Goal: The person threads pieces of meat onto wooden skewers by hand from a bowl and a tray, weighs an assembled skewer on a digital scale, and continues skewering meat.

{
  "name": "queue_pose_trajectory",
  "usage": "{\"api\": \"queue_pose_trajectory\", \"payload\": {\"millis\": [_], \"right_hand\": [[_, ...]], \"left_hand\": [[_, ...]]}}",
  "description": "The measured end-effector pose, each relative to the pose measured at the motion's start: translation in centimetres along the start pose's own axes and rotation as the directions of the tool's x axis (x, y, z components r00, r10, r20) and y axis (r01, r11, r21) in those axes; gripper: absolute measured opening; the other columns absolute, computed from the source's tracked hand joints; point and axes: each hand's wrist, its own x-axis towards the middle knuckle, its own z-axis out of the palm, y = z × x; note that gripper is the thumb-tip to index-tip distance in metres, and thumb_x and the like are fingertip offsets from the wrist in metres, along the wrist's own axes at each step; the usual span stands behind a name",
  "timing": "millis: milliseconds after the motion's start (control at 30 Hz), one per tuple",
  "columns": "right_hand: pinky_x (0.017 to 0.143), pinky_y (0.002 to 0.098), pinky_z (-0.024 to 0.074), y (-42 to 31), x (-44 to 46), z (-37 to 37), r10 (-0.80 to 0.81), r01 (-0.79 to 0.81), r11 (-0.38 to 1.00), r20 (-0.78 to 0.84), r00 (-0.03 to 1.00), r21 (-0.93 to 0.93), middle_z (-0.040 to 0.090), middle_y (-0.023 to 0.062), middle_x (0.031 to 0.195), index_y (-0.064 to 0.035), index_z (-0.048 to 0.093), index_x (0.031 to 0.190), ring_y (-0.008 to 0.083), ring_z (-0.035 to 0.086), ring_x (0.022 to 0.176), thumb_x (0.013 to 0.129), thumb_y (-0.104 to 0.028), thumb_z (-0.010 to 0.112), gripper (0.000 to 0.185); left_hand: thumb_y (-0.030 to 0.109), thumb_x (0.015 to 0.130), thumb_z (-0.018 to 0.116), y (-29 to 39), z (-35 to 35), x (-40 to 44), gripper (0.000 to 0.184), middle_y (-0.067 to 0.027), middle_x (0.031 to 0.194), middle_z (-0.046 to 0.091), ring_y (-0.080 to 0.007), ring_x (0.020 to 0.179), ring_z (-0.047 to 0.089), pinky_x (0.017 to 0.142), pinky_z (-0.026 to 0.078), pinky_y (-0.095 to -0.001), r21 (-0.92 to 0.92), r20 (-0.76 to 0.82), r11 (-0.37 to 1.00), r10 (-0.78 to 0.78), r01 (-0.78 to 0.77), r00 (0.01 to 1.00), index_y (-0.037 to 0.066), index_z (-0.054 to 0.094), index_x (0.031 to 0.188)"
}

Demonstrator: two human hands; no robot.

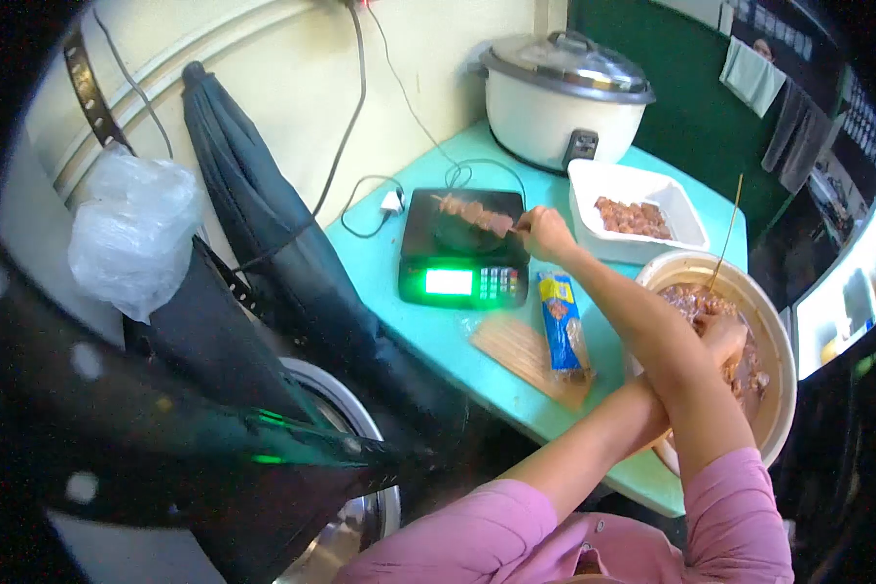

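Observation:
My forearms cross, the right over the left. My right hand (547, 236) pinches the near end of a meat skewer (472, 213). The skewer lies over the platform of a black digital scale (467, 277) with a lit green display; I cannot tell if it rests its weight there. My left hand (726, 341) reaches into a large round basin (784, 389) of raw meat pieces (686, 299) in liquid. Its fingertips are buried in the meat, so its grip is hidden. One thin stick (728, 232) stands tilted in the basin.
Bamboo skewers (521, 350) and a blue-yellow packet (561, 321) lie on the turquoise table (399, 336). A white tub (691, 229) holds more meat pieces. Behind stands a large rice cooker (566, 107). Cables trail by the wall; a closed umbrella (253, 175) hangs left.

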Motion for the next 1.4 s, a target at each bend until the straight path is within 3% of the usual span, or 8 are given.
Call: {"api": "queue_pose_trajectory", "payload": {"millis": [467,600,667,700,767,867,1033,1400], "right_hand": [[0.055,0.0236,0.0457,1.3,-17.8,-25.9,0.144,0.130,0.864,-0.487,0.861,0.486,0.063,0.0049,0.071,-0.0001,0.066,0.095,0.0075,0.054,0.059,0.085,-0.019,0.061,0.022],[0.054,0.0231,0.0391,5.5,-27.2,-27.3,0.335,-0.171,0.910,-0.429,0.839,0.377,0.056,-0.0006,0.067,0.0051,0.065,0.091,0.0062,0.048,0.061,0.087,-0.016,0.058,0.022],[0.055,0.0232,0.0400,7.8,-31.2,-26.3,0.333,-0.209,0.934,-0.495,0.803,0.289,0.058,0.0001,0.069,0.0060,0.064,0.092,0.0064,0.049,0.062,0.086,-0.013,0.058,0.021],[0.055,0.0232,0.0400,7.9,-32.6,-26.0,0.333,-0.211,0.935,-0.499,0.800,0.285,0.058,0.0001,0.069,0.0060,0.064,0.092,0.0064,0.049,0.062,0.086,-0.013,0.058,0.021],[0.063,0.0289,0.0462,8.1,-35.0,-25.4,0.546,-0.447,0.836,-0.419,0.725,0.317,0.064,0.0111,0.071,0.0028,0.066,0.089,0.0116,0.056,0.064,0.082,-0.016,0.059,0.022],[0.066,0.0304,0.0471,9.2,-36.9,-23.8,0.487,-0.385,0.873,-0.503,0.714,0.299,0.065,0.0145,0.073,0.0020,0.067,0.089,0.0154,0.060,0.066,0.080,-0.016,0.061,0.021],[0.066,0.0325,0.0473,9.8,-37.3,-23.3,0.483,-0.362,0.873,-0.479,0.733,0.327,0.065,0.0173,0.076,0.0015,0.067,0.088,0.0229,0.062,0.067,0.077,-0.014,0.064,0.019],[0.068,0.0378,0.0475,9.0,-37.9,-23.2,0.495,-0.429,0.869,-0.440,0.749,0.247,0.063,0.0217,0.076,0.0021,0.066,0.086,0.0321,0.063,0.071,0.075,-0.009,0.060,0.017]], "left_hand": [[0.045,0.088,0.043,-4.5,-1.0,2.3,0.056,-0.0169,0.115,0.059,-0.0346,0.105,0.056,0.092,0.043,-0.0471,-0.249,-0.174,0.945,0.172,-0.212,0.970,0.004,0.045,0.127],[0.048,0.091,0.038,-4.9,-3.8,2.3,0.058,-0.0177,0.115,0.059,-0.0356,0.105,0.056,0.092,0.042,-0.0466,-0.468,-0.352,0.790,0.245,-0.396,0.903,0.003,0.043,0.128],[0.037,0.090,0.051,-3.5,-4.6,1.9,0.044,-0.0177,0.112,0.059,-0.0274,0.095,0.061,0.083,0.050,-0.0395,-0.974,-0.194,0.152,-0.190,-0.167,0.962,0.002,0.050,0.118],[0.037,0.090,0.051,-3.5,-4.7,2.1,0.044,-0.0177,0.112,0.059,-0.0274,0.095,0.061,0.083,0.050,-0.0395,-0.974,-0.196,0.151,-0.184,-0.169,0.963,0.002,0.050,0.118],[0.048,0.094,0.036,-3.6,-4.4,2.4,0.056,-0.0194,0.110,0.059,-0.0294,0.097,0.060,0.085,0.050,-0.0427,-0.877,-0.219,-0.425,-0.065,-0.226,0.974,-0.002,0.050,0.114],[0.050,0.092,0.038,-2.9,-4.9,1.9,0.057,-0.0205,0.102,0.061,-0.0318,0.096,0.061,0.083,0.051,-0.0439,-0.805,-0.261,-0.553,0.004,-0.215,0.965,-0.002,0.050,0.111],[0.024,0.090,0.056,-0.7,-4.9,0.8,0.029,-0.0163,0.103,0.062,-0.0269,0.094,0.062,0.086,0.050,-0.0399,-0.899,-0.319,-0.332,0.048,-0.286,0.947,-0.002,0.054,0.104],[0.022,0.092,0.051,0.2,-3.9,1.3,0.029,-0.0162,0.111,0.060,-0.0255,0.102,0.060,0.087,0.050,-0.0389,-0.970,-0.215,-0.098,-0.082,-0.222,0.973,0.000,0.053,0.111]]}}
